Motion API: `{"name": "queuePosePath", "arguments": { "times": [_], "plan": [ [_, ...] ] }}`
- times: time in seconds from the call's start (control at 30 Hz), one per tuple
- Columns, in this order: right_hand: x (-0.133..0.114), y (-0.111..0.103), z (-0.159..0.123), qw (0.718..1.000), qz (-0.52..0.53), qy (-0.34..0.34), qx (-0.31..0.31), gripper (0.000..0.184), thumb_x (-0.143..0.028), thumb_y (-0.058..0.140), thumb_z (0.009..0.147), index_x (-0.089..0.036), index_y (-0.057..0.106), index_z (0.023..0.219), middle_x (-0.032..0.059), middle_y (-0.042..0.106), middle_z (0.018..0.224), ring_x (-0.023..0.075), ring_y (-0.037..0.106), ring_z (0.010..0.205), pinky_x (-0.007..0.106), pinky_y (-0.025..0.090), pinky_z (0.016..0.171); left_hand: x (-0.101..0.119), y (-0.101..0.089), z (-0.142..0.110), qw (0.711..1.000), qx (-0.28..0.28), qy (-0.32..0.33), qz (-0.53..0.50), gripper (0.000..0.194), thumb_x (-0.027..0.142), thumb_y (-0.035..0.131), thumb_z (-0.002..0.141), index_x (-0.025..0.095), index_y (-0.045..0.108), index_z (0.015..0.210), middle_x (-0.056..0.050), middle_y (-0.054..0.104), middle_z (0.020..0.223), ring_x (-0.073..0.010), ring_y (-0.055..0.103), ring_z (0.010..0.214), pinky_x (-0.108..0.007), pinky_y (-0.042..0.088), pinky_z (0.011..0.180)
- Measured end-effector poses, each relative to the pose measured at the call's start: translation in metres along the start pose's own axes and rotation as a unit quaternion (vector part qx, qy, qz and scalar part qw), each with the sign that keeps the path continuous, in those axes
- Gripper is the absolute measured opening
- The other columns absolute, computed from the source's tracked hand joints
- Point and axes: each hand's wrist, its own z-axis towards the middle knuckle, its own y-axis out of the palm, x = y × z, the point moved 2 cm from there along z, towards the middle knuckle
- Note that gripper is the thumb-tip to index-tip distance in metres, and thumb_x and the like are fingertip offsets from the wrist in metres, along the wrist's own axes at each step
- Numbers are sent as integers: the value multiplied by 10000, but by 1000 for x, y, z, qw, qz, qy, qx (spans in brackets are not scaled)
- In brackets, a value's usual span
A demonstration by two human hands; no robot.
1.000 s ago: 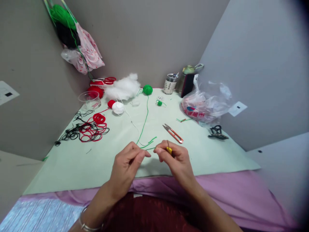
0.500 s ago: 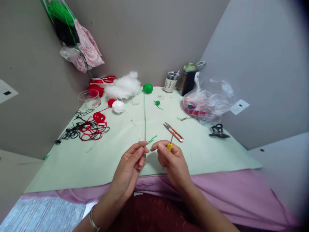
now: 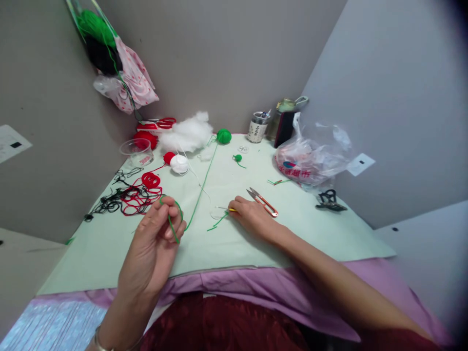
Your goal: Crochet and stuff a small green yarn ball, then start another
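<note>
The green yarn [image 3: 173, 229] is held above the near left part of the bench [image 3: 310, 234], pinched and looped in the curled fingers of the left hand [image 3: 153, 243], with a short tail hanging across the palm. By this grip the loop seems to be secured while some slack is left. From that hand the strand is led across the bench to the green ball [image 3: 224, 136], which is placed far back, presumably so that yarn can be paid out freely.

The hook [image 3: 221, 208] is gripped by the right hand [image 3: 252, 217], lowered to the bench with the metal tip pointed left; short green lengths [image 3: 221, 219] are lying just beside the fingertips. Close behind that hand, the scissors [image 3: 263, 202] are laid within easy reach, it would seem. The red yarn [image 3: 150, 180] and tangled black yarn [image 3: 109, 200] are set off to the left, well apart from the green strand.

Most of the hook's yellow grip is covered by the right fingers, and whether the short lengths are touched by them cannot be told. How the loop is wound is partly concealed by the left fingers. The contents of the plastic bag [image 3: 312, 156] cannot be made out.
</note>
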Motion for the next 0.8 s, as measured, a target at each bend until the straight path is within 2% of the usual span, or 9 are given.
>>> {"name": "queuePosePath", "arguments": {
  "times": [0.13,0.23,0.37,0.43,0.5,0.6,0.67,0.7,0.8],
  "plan": [
    [4,-4,-5,999,30,4,40,168,-161,558,1006,-186,724,1009,74,731,1043,159,644,847,285,383,734,-6,-8,3,999,37,-14,-4,313,168,956,687,132,738,909,36,660,760,-13,480,527,-118,463,486],
    [1,-11,-15,993,102,8,67,160,-188,552,992,-196,710,1015,18,740,893,144,634,772,267,397,705,-6,-9,6,999,50,-6,-10,345,146,958,668,120,730,926,38,657,777,-12,474,528,-123,457,477],
    [-22,-5,-18,972,217,-63,59,134,-200,605,974,-204,738,986,24,766,913,152,669,795,259,438,719,-7,-7,8,999,54,1,-9,330,144,946,687,119,725,931,39,654,793,-9,475,534,-118,457,482],
    [-37,8,-14,989,120,-85,26,176,-145,620,965,-213,750,1061,60,779,1040,174,699,889,267,441,758,-8,-6,8,999,45,-5,-4,312,152,941,698,117,729,925,36,653,793,-8,479,536,-115,457,485],
    [-48,23,-8,995,-32,-86,-29,241,-117,570,981,-213,733,1130,79,761,1097,180,698,838,271,407,685,-10,-6,7,999,37,-15,3,303,161,942,701,116,735,917,32,653,782,-9,484,534,-115,458,487],
    [-46,29,-3,994,-60,-84,-40,237,-87,530,982,-179,724,1082,102,738,1119,174,682,770,274,387,639,-10,-8,5,999,32,-22,13,297,175,943,703,115,746,917,28,656,767,-7,483,526,-113,460,490],
    [-28,18,-7,994,-61,-80,-38,211,-98,549,977,-187,720,1063,88,738,1088,185,695,817,273,423,681,-10,-9,5,999,32,-20,17,288,177,939,705,116,749,914,28,654,765,-6,477,524,-108,452,484],
    [-15,7,-12,996,-60,-68,-24,240,-80,535,975,-193,718,1081,86,737,1096,197,705,896,278,450,741,-10,-10,5,999,34,-18,18,284,177,936,708,118,750,915,29,652,767,-7,475,526,-106,445,479],
    [30,-40,-35,980,-59,85,170,256,-112,590,942,-190,728,1144,122,733,1161,241,701,961,330,483,807,-15,-11,7,999,49,-13,18,279,185,931,719,129,750,924,31,652,783,-15,499,554,-103,446,487]
  ]
}}
